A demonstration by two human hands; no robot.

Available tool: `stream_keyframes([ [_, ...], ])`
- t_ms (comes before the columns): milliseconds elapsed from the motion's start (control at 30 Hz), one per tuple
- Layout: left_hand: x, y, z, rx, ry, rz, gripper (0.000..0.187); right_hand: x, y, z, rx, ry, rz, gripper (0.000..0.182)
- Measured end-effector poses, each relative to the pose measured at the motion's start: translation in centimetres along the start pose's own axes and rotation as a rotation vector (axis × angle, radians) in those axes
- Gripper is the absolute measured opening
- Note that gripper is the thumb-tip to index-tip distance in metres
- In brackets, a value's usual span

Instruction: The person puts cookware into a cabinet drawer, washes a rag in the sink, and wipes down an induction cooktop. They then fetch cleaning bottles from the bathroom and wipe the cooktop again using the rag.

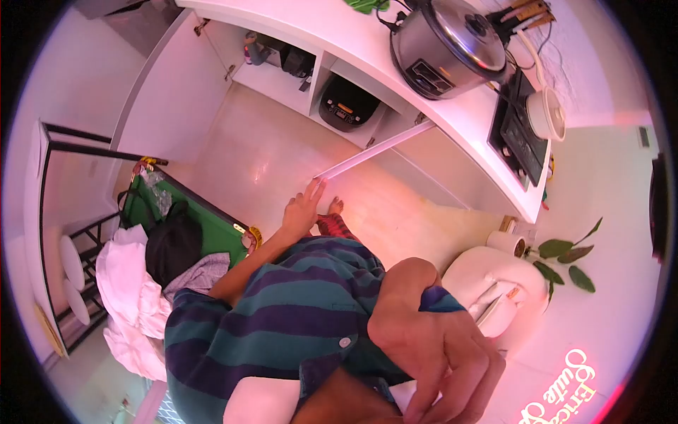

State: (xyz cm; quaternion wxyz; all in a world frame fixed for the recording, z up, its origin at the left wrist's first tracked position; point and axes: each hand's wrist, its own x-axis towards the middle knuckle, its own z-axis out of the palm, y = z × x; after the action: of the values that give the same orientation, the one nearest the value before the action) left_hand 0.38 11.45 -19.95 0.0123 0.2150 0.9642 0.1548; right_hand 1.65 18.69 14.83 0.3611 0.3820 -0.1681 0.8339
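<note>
My left hand (304,210) reaches forward from the left side of my striped shirt (304,297). Its fingers are closed at the end of the open white cabinet door (374,148). Close to the camera, my right hand (441,346) is raised in front of my chest, near the shirt collar. Its fingers are bent and pressed together, with a bit of something white (406,394) beside the fingertips. What they hold, if anything, is hidden. Inside the open cabinet sits a black appliance (346,102).
A large silver cooker (455,49), a black stove (519,134) and a white pot (546,114) stand on the white counter (318,32). At left, a green-topped table (215,230) bears a black bag and clothes. A white bin (487,272) and a plant (565,254) are at right.
</note>
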Motion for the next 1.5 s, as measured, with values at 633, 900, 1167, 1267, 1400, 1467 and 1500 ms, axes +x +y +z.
stream_keyframes([
  [633, 18.4, -8.0, 0.2, 0.029, 0.217, -0.203, 0.074, 3.8, -13.3, -21.8, -1.474, 0.132, 0.861, 0.016],
  [900, 24.1, -5.6, 3.2, 0.099, 0.185, -0.398, 0.073, 18.3, -16.8, -43.2, -0.750, 0.501, 0.984, 0.031],
  [1167, 27.9, 20.1, -2.4, -1.112, -0.479, 0.018, 0.030, 33.6, -6.8, -61.5, -0.222, 0.901, 0.684, 0.040],
  [1267, 32.8, 25.7, -1.2, -1.176, -0.342, 0.085, 0.035, 36.3, -3.9, -70.2, -0.199, 0.780, 0.639, 0.047],
  [1400, 39.2, 28.8, 2.3, -1.169, -0.128, 0.096, 0.037, 35.7, -3.5, -67.3, -0.224, 0.935, 0.593, 0.043],
  [1467, 41.7, 29.5, 3.0, -1.145, -0.092, 0.009, 0.038, 33.7, -4.0, -65.4, -0.245, 0.945, 0.578, 0.039],
  [1500, 43.0, 29.8, 3.0, -1.059, -0.014, 0.028, 0.040, 33.1, -3.9, -66.5, -0.225, 0.884, 0.578, 0.037],
])
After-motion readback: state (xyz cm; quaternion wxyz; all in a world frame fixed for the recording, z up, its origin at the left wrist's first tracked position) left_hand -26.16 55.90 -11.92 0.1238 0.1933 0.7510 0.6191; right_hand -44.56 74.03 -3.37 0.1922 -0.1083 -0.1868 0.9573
